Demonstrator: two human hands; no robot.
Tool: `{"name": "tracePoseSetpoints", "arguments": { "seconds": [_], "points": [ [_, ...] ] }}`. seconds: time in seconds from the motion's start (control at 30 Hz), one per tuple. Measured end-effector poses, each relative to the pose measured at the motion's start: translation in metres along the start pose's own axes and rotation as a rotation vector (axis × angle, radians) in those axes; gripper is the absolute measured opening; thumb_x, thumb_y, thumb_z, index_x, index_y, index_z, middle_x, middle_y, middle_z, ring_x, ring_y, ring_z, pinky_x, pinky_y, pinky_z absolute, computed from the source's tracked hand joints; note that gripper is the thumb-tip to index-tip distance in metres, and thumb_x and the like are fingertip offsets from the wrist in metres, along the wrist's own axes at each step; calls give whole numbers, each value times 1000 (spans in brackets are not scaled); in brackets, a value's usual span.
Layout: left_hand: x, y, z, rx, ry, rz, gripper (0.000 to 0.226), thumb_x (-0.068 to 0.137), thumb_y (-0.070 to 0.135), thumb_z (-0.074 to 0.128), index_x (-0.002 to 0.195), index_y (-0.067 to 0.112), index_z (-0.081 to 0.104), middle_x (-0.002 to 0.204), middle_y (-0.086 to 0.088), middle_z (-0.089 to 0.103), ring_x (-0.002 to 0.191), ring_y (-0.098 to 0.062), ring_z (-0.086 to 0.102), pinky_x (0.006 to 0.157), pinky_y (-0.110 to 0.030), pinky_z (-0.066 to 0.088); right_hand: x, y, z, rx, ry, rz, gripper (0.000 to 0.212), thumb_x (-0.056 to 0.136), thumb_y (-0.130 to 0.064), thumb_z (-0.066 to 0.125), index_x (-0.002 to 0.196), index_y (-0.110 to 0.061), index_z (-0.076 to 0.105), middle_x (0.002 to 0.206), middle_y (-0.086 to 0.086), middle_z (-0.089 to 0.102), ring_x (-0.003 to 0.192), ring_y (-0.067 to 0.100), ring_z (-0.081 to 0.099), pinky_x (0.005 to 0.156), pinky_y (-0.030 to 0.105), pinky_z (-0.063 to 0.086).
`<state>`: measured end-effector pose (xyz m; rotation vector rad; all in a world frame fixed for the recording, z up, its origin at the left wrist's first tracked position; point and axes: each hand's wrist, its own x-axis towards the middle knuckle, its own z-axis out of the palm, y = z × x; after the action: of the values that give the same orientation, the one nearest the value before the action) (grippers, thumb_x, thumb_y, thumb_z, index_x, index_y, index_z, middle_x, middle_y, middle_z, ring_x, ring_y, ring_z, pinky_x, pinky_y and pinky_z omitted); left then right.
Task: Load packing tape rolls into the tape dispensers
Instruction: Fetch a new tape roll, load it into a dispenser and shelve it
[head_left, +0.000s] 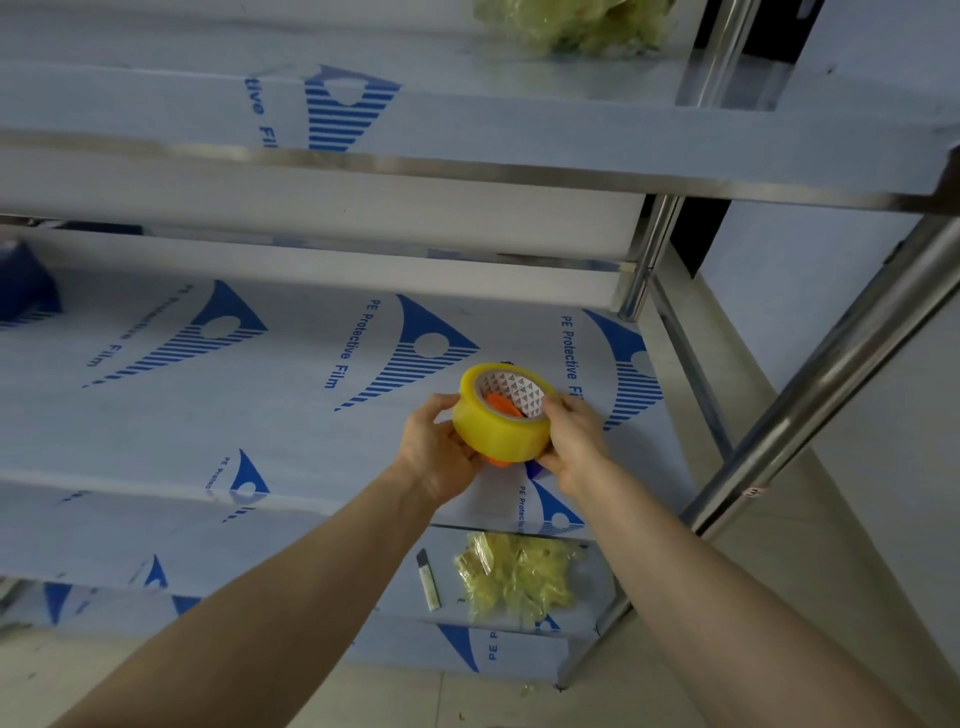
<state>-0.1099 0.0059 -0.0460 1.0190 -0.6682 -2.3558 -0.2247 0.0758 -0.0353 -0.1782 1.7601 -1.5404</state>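
A yellowish roll of clear packing tape (501, 423) with a white printed core is held over the middle shelf (291, 395). My left hand (439, 449) grips its left side, my right hand (571, 441) its right side. An orange tape dispenser (503, 405) shows through the roll's core and pokes out just under the roll; most of it is hidden. A dark blue part (535, 470) of the dispenser peeks out below my right hand.
The steel rack's shelves wear blue-printed protective film. On the lower shelf lie a utility knife (428, 579) and crumpled yellowish tape scrap (514, 574). More scrap (571, 23) sits on the top shelf. A blue object (26, 286) is at far left. Steel posts (810, 384) stand right.
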Motion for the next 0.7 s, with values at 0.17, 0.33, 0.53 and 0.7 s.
{"name": "tracePoseSetpoints", "arguments": {
  "seconds": [0.17,0.33,0.53,0.7],
  "points": [
    [0,3,5,-53,-98,12,36,89,30,51,109,1,60,109,-19,63,98,-32,58,82,-43,49,-10,-9,-11,-361,-142,-9,39,99,-30,40,138,-33,35,105,12,61,74,29,68,65,36,58],
    [1,2,15,-81,-158,34,25,89,14,47,105,-3,57,103,-22,61,93,-34,59,84,-46,47,-13,-7,-10,-537,-159,-30,38,102,-31,27,138,-24,38,76,23,68,73,34,71,68,40,60],
    [4,2,18,136,-146,20,27,88,8,54,113,-2,56,105,-18,62,93,-31,60,84,-42,49,-17,4,-18,-698,-212,-97,34,101,-22,22,112,-4,49,64,18,66,43,23,58,38,21,42],
    [5,-7,14,347,-192,124,37,80,-3,60,117,2,60,109,-17,65,93,-27,64,77,-33,55,-9,-2,-27,-647,-34,-368,30,99,-24,40,98,-3,62,64,3,58,51,12,48,50,26,37]
  ]
}}
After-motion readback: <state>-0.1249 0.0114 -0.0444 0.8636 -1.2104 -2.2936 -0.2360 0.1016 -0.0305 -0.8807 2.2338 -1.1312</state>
